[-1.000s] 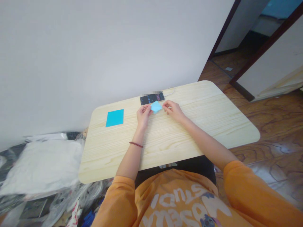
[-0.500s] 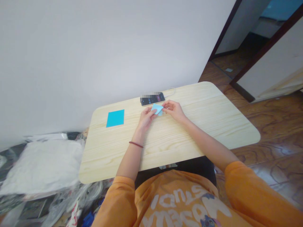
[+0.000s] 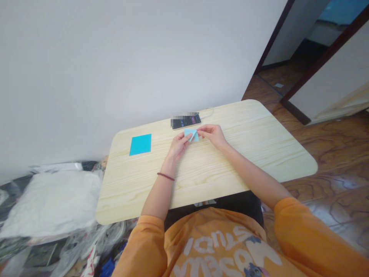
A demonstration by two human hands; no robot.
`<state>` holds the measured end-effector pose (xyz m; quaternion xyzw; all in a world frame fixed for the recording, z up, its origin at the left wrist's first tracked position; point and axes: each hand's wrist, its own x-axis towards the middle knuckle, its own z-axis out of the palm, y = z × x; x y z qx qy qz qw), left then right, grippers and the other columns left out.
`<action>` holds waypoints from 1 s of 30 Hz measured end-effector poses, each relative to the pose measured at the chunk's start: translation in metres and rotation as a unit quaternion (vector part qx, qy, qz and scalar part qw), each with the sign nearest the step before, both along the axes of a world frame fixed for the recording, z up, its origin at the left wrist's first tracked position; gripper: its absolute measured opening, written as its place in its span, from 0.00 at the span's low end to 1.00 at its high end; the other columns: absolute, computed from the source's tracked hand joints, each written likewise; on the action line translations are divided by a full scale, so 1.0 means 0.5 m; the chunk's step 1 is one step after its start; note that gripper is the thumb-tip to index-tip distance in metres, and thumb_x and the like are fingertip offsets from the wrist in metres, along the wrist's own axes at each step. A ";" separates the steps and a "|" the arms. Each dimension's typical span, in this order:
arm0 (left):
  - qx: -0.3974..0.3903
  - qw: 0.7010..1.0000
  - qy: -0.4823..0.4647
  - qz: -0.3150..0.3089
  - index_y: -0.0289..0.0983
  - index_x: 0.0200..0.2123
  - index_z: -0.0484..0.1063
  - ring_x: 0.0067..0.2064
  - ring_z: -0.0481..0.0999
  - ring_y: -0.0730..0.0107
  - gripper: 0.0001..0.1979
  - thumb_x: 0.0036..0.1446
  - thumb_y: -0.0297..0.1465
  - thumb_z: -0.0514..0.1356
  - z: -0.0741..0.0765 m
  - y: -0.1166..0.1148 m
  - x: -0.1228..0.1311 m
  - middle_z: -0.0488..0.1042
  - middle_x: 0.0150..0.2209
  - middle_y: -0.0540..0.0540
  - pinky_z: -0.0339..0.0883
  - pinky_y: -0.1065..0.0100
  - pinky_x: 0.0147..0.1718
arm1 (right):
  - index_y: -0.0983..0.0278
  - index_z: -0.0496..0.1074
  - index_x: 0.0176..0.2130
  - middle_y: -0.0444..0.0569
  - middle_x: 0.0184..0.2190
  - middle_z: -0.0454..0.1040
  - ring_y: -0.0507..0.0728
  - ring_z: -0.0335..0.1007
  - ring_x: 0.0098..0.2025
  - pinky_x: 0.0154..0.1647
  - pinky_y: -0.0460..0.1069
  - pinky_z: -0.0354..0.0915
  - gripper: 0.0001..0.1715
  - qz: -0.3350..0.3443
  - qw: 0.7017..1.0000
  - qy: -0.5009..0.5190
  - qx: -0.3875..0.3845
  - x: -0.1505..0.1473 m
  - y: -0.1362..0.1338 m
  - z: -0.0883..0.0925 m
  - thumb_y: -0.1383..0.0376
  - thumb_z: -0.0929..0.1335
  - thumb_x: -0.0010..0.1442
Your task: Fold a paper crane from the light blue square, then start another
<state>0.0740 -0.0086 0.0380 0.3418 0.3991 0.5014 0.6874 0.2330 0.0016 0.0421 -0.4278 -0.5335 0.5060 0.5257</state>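
Note:
A small folded piece of light-blue paper (image 3: 189,133) is held over the middle of the table, just in front of the phone. My left hand (image 3: 180,144) grips its left side, the thumb lying across the front. At its upper right corner, my right hand (image 3: 212,135) pinches the paper between thumb and fingertips. One flap stands at a slant across the paper. Off to the left, a flat square of brighter blue paper (image 3: 140,144) lies on the tabletop, touched by neither hand.
Behind the hands, a phone (image 3: 186,121) with a white cable (image 3: 208,112) rests on the pale wooden table (image 3: 219,173), near the wall (image 3: 129,65). A white bundle (image 3: 54,200) and plastic bags lie left of the table. To the right are wooden flooring and a doorway.
The folded paper has come slightly closer to me and its flap has shifted, baring more of the lower right part. My right hand has moved a little down with it.

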 end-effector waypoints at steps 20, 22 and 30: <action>0.146 0.973 0.171 0.053 0.36 0.27 0.76 0.40 0.75 0.65 0.12 0.38 0.34 0.70 -0.009 -0.001 -0.001 0.77 0.36 0.43 0.68 0.64 0.42 | 0.65 0.71 0.24 0.45 0.23 0.72 0.52 0.67 0.26 0.27 0.47 0.65 0.06 -0.036 0.984 -0.142 0.102 -0.003 -0.016 0.007 0.63 0.69 0.46; 0.206 0.950 0.221 0.079 0.37 0.26 0.77 0.46 0.73 0.61 0.09 0.40 0.33 0.69 -0.005 0.000 -0.004 0.76 0.40 0.42 0.65 0.61 0.47 | 0.64 0.71 0.24 0.46 0.24 0.72 0.52 0.67 0.27 0.27 0.47 0.65 0.05 -0.038 0.978 -0.166 0.125 -0.002 -0.017 0.008 0.64 0.69 0.46; 0.322 0.889 0.301 0.120 0.42 0.28 0.78 0.46 0.72 0.63 0.03 0.46 0.32 0.67 0.020 -0.013 -0.006 0.75 0.40 0.45 0.59 0.58 0.53 | 0.64 0.71 0.26 0.47 0.27 0.73 0.52 0.69 0.30 0.27 0.47 0.66 0.04 -0.034 0.966 -0.182 0.180 -0.001 -0.025 0.020 0.64 0.68 0.50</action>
